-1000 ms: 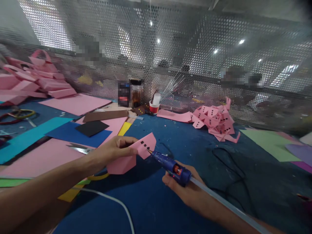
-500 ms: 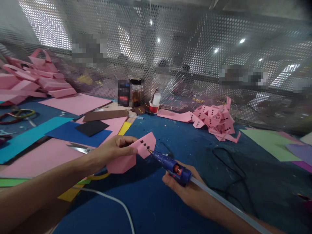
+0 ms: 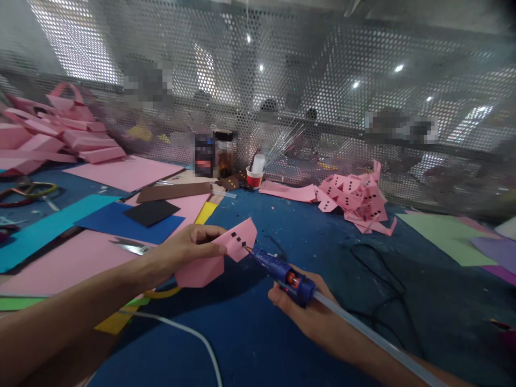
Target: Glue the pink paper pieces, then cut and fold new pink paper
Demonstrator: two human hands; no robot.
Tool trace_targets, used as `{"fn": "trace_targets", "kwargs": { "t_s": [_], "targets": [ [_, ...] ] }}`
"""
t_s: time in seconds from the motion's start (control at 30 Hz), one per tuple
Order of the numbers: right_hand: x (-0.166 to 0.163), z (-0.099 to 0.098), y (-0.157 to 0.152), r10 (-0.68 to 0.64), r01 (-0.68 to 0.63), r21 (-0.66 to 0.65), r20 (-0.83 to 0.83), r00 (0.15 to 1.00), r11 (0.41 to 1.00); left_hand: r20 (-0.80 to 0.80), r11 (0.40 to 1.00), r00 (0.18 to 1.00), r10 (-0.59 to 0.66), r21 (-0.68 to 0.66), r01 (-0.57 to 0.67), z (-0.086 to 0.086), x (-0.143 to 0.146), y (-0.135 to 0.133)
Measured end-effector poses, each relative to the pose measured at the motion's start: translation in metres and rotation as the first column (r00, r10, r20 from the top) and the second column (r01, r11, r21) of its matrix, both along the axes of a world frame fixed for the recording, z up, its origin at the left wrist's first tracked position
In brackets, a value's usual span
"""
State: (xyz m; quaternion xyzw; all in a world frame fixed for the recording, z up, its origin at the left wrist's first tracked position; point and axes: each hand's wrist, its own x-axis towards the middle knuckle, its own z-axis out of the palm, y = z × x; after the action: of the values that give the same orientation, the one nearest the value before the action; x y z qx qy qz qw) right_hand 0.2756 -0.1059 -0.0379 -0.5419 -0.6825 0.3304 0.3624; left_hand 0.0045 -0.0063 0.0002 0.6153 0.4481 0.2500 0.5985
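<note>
Between the thumb and fingers of my left hand (image 3: 193,247) is a folded pink paper strip (image 3: 242,228), its end bearing a row of three small black squares (image 3: 238,239). My right hand (image 3: 302,312) is wrapped round a blue hot glue gun (image 3: 278,271). The gun's nozzle (image 3: 249,249) meets the paper at the lowest black square, touching it or very close. A long clear glue stick (image 3: 371,333) sticks out of the gun's back and runs along my right forearm. Part of the strip is hidden behind my left fingers.
Scissors (image 3: 131,245) lie on pink sheets at left, near blue, teal and black paper (image 3: 151,213). Pink pieces with black squares (image 3: 355,199) are heaped at back right. A red-white cup (image 3: 255,176) stands by the mesh wall. A white cable (image 3: 181,330) and dark cord (image 3: 387,269) cross the table.
Both hands hold nearly still, with the nozzle staying at the lowest black square. The whole view has shifted only very slightly.
</note>
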Motion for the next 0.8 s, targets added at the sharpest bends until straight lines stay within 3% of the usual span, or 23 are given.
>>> {"fn": "trace_targets", "kwargs": {
  "t_s": [0.47, 0.8],
  "targets": [
    [-0.001, 0.0036, 0.0005, 0.002, -0.002, 0.008, -0.013, 1.0, 1.0, -0.001, 0.999, 0.999, 0.041, -0.004, -0.041, 0.0041, 0.0016, -0.0036],
    [-0.0014, 0.0, 0.0009, -0.021, 0.019, -0.03, -0.078, 0.997, 0.999, -0.002, 1.0, 1.0, 0.0, 0.015, 0.0, 0.0042, 0.002, -0.0039]
  ]
}}
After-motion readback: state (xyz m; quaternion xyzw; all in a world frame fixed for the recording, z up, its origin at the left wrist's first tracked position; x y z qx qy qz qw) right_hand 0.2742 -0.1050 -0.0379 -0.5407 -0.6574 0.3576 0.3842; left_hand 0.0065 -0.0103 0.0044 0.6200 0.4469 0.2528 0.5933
